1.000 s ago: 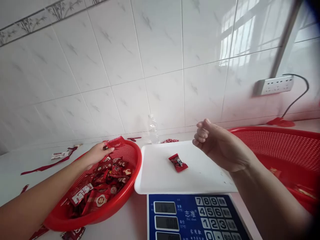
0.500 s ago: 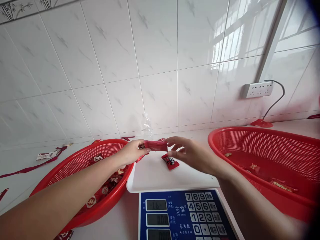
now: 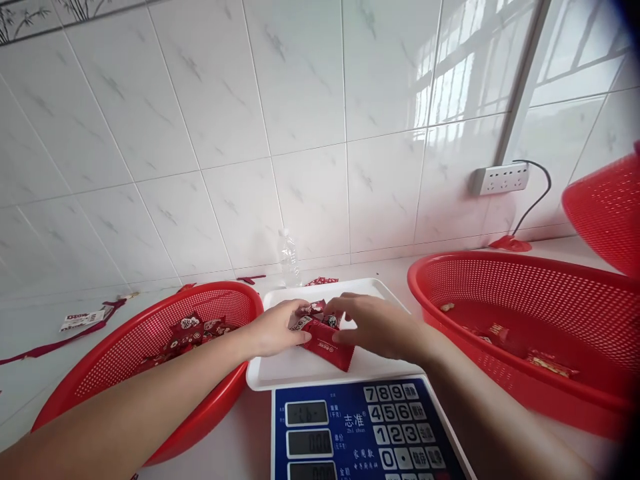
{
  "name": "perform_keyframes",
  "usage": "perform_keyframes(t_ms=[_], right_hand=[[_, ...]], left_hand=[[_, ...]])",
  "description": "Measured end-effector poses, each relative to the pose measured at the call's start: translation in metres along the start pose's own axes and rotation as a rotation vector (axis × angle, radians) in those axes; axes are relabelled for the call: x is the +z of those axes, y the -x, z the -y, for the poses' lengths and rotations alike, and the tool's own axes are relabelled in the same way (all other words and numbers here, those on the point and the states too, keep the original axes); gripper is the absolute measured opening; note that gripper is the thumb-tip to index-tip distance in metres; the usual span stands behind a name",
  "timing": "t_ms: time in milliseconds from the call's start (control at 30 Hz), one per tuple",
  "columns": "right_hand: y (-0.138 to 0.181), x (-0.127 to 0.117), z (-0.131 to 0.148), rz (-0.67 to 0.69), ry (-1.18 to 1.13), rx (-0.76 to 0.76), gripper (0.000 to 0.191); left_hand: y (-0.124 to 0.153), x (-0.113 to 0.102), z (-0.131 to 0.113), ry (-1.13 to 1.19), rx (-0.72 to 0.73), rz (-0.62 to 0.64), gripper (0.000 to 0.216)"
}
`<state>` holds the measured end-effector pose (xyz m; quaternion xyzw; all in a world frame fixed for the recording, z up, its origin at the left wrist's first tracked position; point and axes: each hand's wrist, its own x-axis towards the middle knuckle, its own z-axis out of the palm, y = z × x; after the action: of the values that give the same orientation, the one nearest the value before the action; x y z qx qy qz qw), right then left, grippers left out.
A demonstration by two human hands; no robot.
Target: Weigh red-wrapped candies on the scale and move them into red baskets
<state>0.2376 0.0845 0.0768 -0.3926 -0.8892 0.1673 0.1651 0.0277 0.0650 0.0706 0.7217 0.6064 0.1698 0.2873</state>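
Observation:
Over the white tray (image 3: 280, 371) of a weighing scale, both my hands meet at a small bunch of red snack packets (image 3: 326, 344). My left hand (image 3: 277, 328) is closed on the packets' left side, its thumb on top. From the right, my right hand (image 3: 367, 325) reaches with curled fingers and thumb against the same packets; what lies behind its fingertips is partly hidden. The largest packet slants toward the tray's front edge. Below is the scale's blue panel (image 3: 353, 437) with displays and number keys.
A red basket (image 3: 53, 407) with several wrapped packets stands left, under my forearm. Another red basket (image 3: 417, 283) holds a few packets on the right, and a raised red basket (image 3: 607, 207) shows at the far right. A clear bottle (image 3: 289, 259) stands behind the tray by the wall.
My hands have come down and closer together, bringing the red packet from level above the tray to slanting among other packets. A raised red basket has appeared at the right edge.

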Motion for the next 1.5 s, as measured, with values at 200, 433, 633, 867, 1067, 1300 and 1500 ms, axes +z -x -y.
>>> perform_keyframes(t_ms=[200,433,633,867,1067,1300,1500], right_hand=[[0.001,0.002,0.004,0.124,0.089,-0.053,0.035],[0.002,0.000,-0.009,0.086,0.098,-0.027,0.042],[0.002,0.000,-0.004,0.130,0.077,0.016,0.037],[-0.005,0.010,-0.013,0.048,0.081,-0.017,0.040],[-0.010,0.015,-0.028,-0.037,0.154,-0.017,0.034],[-0.008,0.019,-0.035,-0.091,0.166,-0.003,0.037],[-0.005,0.017,-0.032,-0.102,0.173,-0.014,0.036]], left_hand=[[-0.002,0.005,-0.002,-0.022,0.028,0.064,0.059],[-0.003,0.004,0.006,-0.118,0.085,-0.050,0.030],[0.001,0.003,0.008,-0.053,0.049,-0.054,0.035],[0.006,-0.039,0.033,0.013,-0.023,-0.316,0.032],[0.027,-0.077,0.100,-0.111,-0.224,-0.331,0.022],[0.053,-0.073,0.137,-0.240,-0.346,-0.061,0.031],[0.038,-0.070,0.129,-0.188,-0.286,-0.082,0.026]])
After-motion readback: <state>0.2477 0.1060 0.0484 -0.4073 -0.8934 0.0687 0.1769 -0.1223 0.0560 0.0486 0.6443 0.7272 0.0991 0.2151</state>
